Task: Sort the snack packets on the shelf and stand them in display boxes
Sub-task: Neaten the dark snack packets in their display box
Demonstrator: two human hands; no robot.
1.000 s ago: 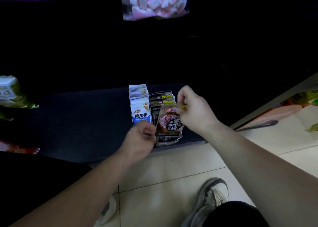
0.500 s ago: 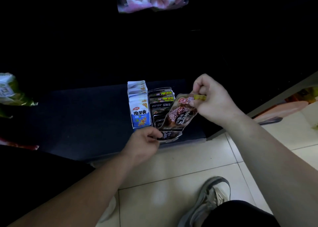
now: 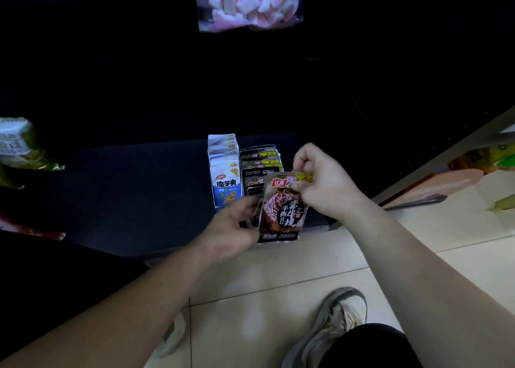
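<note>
A person's left hand (image 3: 234, 225) steadies the front of the dark display box (image 3: 260, 172) while right-hand fingers (image 3: 302, 183) pinch a brown snack packet (image 3: 282, 208) upright there; crowded packets behind could tip it forward off the shelf (image 3: 133, 195).

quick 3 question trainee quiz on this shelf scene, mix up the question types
1. True or false: the right hand pinches the top edge of the dark meat snack packet.
2. Which row stands left of the dark packets in the display box? A. blue and white packets B. marshmallow bag C. green bag
3. Fill in: the left hand is at the ____ of the dark packet row.

Key: 1 true; 2 A; 3 front
</note>
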